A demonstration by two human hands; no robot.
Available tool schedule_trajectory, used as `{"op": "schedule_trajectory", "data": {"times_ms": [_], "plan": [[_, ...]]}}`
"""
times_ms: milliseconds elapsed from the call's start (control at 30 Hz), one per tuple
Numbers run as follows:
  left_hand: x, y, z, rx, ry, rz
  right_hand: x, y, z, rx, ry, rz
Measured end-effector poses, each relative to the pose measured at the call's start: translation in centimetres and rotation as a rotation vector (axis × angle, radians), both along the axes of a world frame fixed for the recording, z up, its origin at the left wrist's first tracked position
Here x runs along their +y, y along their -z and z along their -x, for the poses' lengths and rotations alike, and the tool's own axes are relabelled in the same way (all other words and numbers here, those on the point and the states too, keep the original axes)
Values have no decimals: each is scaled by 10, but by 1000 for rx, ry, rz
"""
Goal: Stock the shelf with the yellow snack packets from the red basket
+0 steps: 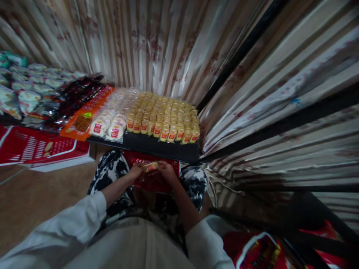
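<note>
Between my two hands is a small yellow snack packet with a red label. The fingers of my left hand are closed on its left end. My right hand pinches the other end. Both hands are low between my knees, over a red plastic basket. Just beyond, similar yellow snack packets stand in close rows on a black shelf. Left of these lie clear packs of round white snacks.
Further left on the shelf are orange packets, dark shiny packets and white packets. A red basket rests below at the left. Black metal bars cross a striped curtain. Red packages lie at lower right.
</note>
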State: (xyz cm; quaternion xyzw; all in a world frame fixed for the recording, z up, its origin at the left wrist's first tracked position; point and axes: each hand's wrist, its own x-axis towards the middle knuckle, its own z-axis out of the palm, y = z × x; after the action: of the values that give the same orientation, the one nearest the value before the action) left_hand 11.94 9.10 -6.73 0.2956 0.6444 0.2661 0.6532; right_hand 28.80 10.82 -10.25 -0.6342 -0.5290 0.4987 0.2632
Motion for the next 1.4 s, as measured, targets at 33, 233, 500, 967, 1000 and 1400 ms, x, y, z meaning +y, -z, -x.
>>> {"op": "schedule_trajectory", "data": {"times_ms": [33,233,500,967,1000,1400], "plan": [[-2,-3,-1,-11,-1,2,-1,-3,1,42,11,-5],[-9,-21,-8,-71,64,-47,-8,-27,-1,371,172,-21],[6,-48,-27,-191,147,-281,-2,-67,-15,352,230,-163],[55,-65,-95,271,196,-632,23,-66,-42,354,435,-371],[59,-68,-97,362,194,-680,27,-67,-46,323,427,-373],[91,-58,-125,495,146,-682,52,-66,-63,-81,366,-642]]}}
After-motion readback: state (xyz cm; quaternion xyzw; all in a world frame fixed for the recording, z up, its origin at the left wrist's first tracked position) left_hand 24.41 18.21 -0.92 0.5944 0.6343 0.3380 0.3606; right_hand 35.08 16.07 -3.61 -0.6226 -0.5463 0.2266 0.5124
